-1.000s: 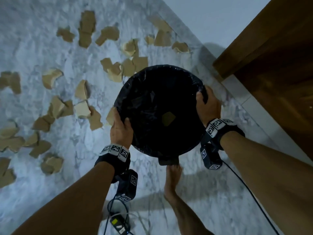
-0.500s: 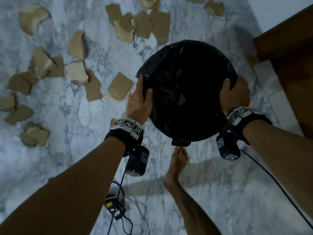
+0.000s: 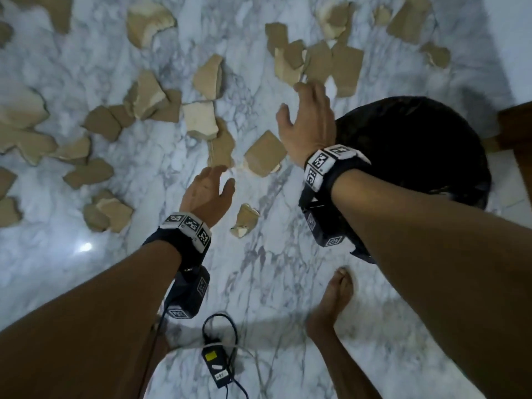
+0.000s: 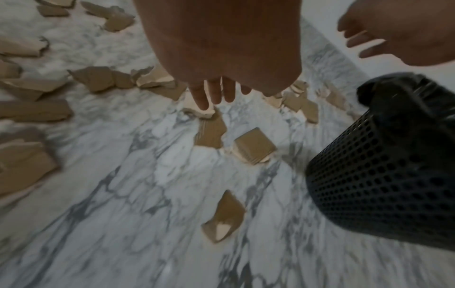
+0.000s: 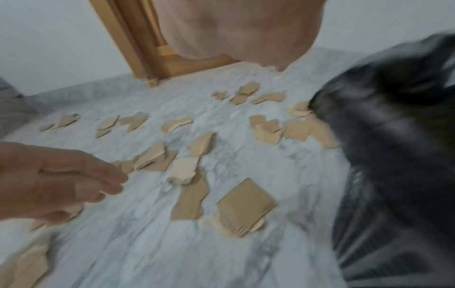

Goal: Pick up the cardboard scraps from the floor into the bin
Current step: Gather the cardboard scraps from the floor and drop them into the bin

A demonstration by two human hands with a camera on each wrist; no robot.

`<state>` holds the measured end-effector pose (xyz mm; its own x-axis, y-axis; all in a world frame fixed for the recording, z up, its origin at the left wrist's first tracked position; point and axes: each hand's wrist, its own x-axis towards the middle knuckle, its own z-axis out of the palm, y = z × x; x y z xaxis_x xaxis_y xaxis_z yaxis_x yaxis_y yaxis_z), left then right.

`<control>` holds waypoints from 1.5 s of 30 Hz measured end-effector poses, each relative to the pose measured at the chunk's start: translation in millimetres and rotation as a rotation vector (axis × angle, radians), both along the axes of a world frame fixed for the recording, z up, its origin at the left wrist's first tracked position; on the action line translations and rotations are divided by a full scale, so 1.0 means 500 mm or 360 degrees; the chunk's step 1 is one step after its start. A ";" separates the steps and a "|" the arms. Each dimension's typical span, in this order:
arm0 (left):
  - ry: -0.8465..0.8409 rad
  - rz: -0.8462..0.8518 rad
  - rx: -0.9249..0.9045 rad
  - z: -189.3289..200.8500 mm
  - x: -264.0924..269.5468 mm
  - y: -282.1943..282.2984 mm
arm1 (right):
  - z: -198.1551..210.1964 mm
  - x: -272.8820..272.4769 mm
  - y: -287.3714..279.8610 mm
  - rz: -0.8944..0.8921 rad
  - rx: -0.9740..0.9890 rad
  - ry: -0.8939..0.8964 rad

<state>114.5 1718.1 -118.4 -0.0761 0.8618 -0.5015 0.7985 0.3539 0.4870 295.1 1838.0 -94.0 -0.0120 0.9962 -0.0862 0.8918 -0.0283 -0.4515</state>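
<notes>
Cardboard scraps [image 3: 263, 152] lie below both hands, left hand [image 3: 207, 194] and right hand [image 3: 309, 122], fingers spread, holding nothing.

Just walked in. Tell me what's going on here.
A person is clearing torn cardboard scraps off a marble floor into a black mesh bin lined with a dark bag. The bin stands on the floor to the person's right. Both the left hand and right hand are open, hold nothing, and reach toward the scraps. Many pieces lie scattered across the floor.
</notes>
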 end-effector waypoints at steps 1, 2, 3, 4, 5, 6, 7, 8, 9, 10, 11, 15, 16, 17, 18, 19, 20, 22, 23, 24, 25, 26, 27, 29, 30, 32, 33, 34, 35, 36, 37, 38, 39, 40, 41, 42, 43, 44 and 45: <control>0.0030 -0.0057 -0.0013 -0.023 -0.016 -0.022 | -0.031 -0.036 -0.012 0.0045 -0.0057 0.0029; 0.0057 -0.0101 -0.0010 -0.049 -0.029 -0.041 | -0.063 -0.067 -0.025 0.0081 -0.0117 0.0040; 0.0077 -0.0142 -0.0005 -0.078 -0.037 -0.061 | -0.100 -0.088 -0.037 0.0097 -0.0194 0.0028; 0.0093 -0.0189 0.0002 -0.109 -0.040 -0.077 | -0.138 -0.100 -0.047 0.0092 -0.0281 0.0000; 0.0104 -0.0245 -0.0004 -0.141 -0.041 -0.093 | -0.177 -0.107 -0.055 0.0076 -0.0377 -0.0033; 0.0116 -0.0300 -0.0016 -0.173 -0.039 -0.107 | -0.218 -0.109 -0.062 0.0061 -0.0463 -0.0072; 0.0128 -0.0354 -0.0022 -0.205 -0.035 -0.118 | -0.256 -0.107 -0.068 0.0044 -0.0533 -0.0121; 0.0140 -0.0401 -0.0030 -0.236 -0.028 -0.129 | -0.295 -0.104 -0.071 0.0025 -0.0592 -0.0162; 0.0155 -0.0438 -0.0038 -0.264 -0.020 -0.140 | -0.333 -0.099 -0.074 -0.0011 -0.0651 -0.0189; 0.0171 -0.0463 -0.0040 -0.290 -0.009 -0.152 | -0.366 -0.093 -0.075 -0.0063 -0.0712 -0.0193; 0.0193 -0.0481 -0.0029 -0.314 0.002 -0.163 | -0.395 -0.087 -0.073 -0.0117 -0.0768 -0.0178; 0.0179 -0.0406 -0.0089 -0.385 0.047 -0.190 | -0.465 -0.069 -0.054 -0.0219 -0.0894 -0.0168; 0.0201 -0.0383 -0.0050 -0.398 0.058 -0.188 | -0.472 -0.069 -0.050 -0.0218 -0.0859 -0.0222; 0.0243 -0.0367 -0.0005 -0.405 0.070 -0.182 | -0.473 -0.069 -0.047 -0.0209 -0.0811 -0.0280; 0.0285 -0.0371 0.0013 -0.413 0.078 -0.174 | -0.474 -0.068 -0.045 -0.0200 -0.0774 -0.0320; 0.0285 -0.0369 -0.0016 -0.419 0.083 -0.162 | -0.472 -0.068 -0.040 -0.0196 -0.0765 -0.0343; 0.0239 -0.0366 -0.0050 -0.422 0.084 -0.151 | -0.471 -0.066 -0.038 -0.0208 -0.0786 -0.0343; 0.0059 -0.0316 -0.0136 -0.419 0.077 -0.134 | -0.468 -0.061 -0.037 -0.0283 -0.0848 -0.0292; 0.0005 -0.0243 -0.0146 -0.415 0.069 -0.128 | -0.468 -0.059 -0.040 -0.0332 -0.0882 -0.0259; -0.0034 -0.0140 -0.0167 -0.409 0.057 -0.122 | -0.466 -0.060 -0.046 -0.0374 -0.0926 -0.0229; -0.0065 0.0003 -0.0200 -0.402 0.041 -0.118 | -0.462 -0.063 -0.055 -0.0390 -0.0981 -0.0208; -0.0083 0.0159 -0.0235 -0.395 0.020 -0.115 | -0.458 -0.070 -0.068 -0.0367 -0.1013 -0.0196; -0.0103 0.0308 -0.0241 -0.389 -0.006 -0.112 | -0.452 -0.081 -0.082 -0.0319 -0.1001 -0.0188; -0.0110 0.0502 -0.0183 -0.370 -0.073 -0.106 | -0.430 -0.114 -0.108 -0.0224 -0.0911 -0.0145; -0.0081 0.0549 -0.0157 -0.359 -0.112 -0.104 | -0.417 -0.137 -0.121 -0.0187 -0.0898 -0.0121; 0.0011 0.0607 -0.0145 -0.340 -0.200 -0.104 | -0.399 -0.197 -0.140 -0.0097 -0.0907 -0.0095; 0.0063 0.0648 -0.0169 -0.330 -0.247 -0.105 | -0.391 -0.235 -0.146 -0.0044 -0.0916 -0.0080; 0.0114 0.0700 -0.0198 -0.322 -0.297 -0.109 | -0.383 -0.277 -0.152 0.0006 -0.0928 -0.0055; 0.0167 0.0766 -0.0209 -0.316 -0.347 -0.114 | -0.379 -0.321 -0.156 0.0058 -0.0948 -0.0018; 0.0233 0.0820 -0.0208 -0.312 -0.396 -0.121 | -0.376 -0.367 -0.159 0.0120 -0.0962 0.0023; 0.0303 0.0857 -0.0202 -0.308 -0.442 -0.127 | -0.374 -0.415 -0.159 0.0183 -0.0955 0.0065; 0.0358 0.0881 -0.0203 -0.306 -0.483 -0.133 | -0.374 -0.462 -0.158 0.0243 -0.0918 0.0089; 0.0370 0.0903 -0.0214 -0.303 -0.520 -0.139 | -0.376 -0.509 -0.156 0.0292 -0.0866 0.0090; 0.0341 0.0931 -0.0231 -0.302 -0.553 -0.144 | -0.375 -0.555 -0.154 0.0347 -0.0818 0.0078; 0.0299 0.0952 -0.0258 -0.303 -0.579 -0.150 | -0.378 -0.601 -0.151 0.0403 -0.0788 0.0063; 0.0259 0.0960 -0.0292 -0.315 -0.601 -0.156 | -0.382 -0.644 -0.148 0.0474 -0.0759 0.0046; 0.0229 0.0959 -0.0321 -0.325 -0.617 -0.161 | -0.387 -0.688 -0.144 0.0549 -0.0746 0.0014; 0.0198 0.0953 -0.0343 -0.342 -0.627 -0.165 | -0.395 -0.728 -0.140 0.0624 -0.0729 -0.0029; 0.0161 0.0939 -0.0354 -0.358 -0.633 -0.169 | -0.403 -0.765 -0.135 0.0685 -0.0710 -0.0079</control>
<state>-202.0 1633.7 -297.3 -0.5623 0.5366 -0.6292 0.4769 0.8321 0.2834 -87.4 1770.3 -295.6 -0.3901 0.7709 -0.5036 0.8847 0.1622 -0.4370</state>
